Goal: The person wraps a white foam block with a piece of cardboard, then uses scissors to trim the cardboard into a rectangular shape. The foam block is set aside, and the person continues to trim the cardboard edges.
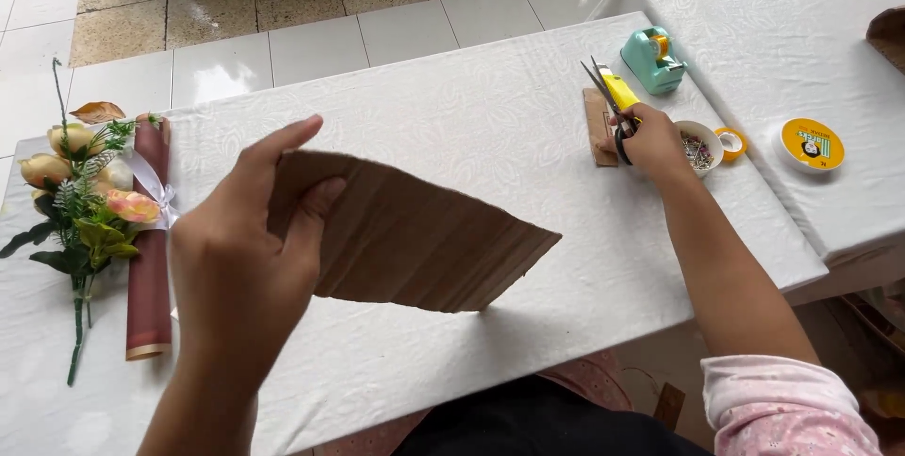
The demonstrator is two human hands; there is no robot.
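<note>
My left hand (240, 258) held a brown pleated paper (415, 244) up above the white table (452, 126), thumb on the near face and fingers curled behind its left edge, so the sheet was pinched firmly. The paper fanned out to my right, ending in a point over the middle of the table and touching nothing else.

My right hand (652, 143) was stretched far out to the right end of the table, closed around the dark handles of the scissors (611, 96). Their yellow body and open blades pointed away from me. Under them lay a small brown block (598, 126), though I could not tell whether the scissors touched it.

Just right of that hand sat a small white bowl (699, 147) of pins, with a yellow tape ring (731, 143) beside it. A teal tape dispenser (652, 60) stood further back. On the neighbouring table rested a round yellow tin (812, 144).

At my far left lay a bouquet (85, 201) of pale flowers beside a maroon paper roll (151, 248), tied with white ribbon.
</note>
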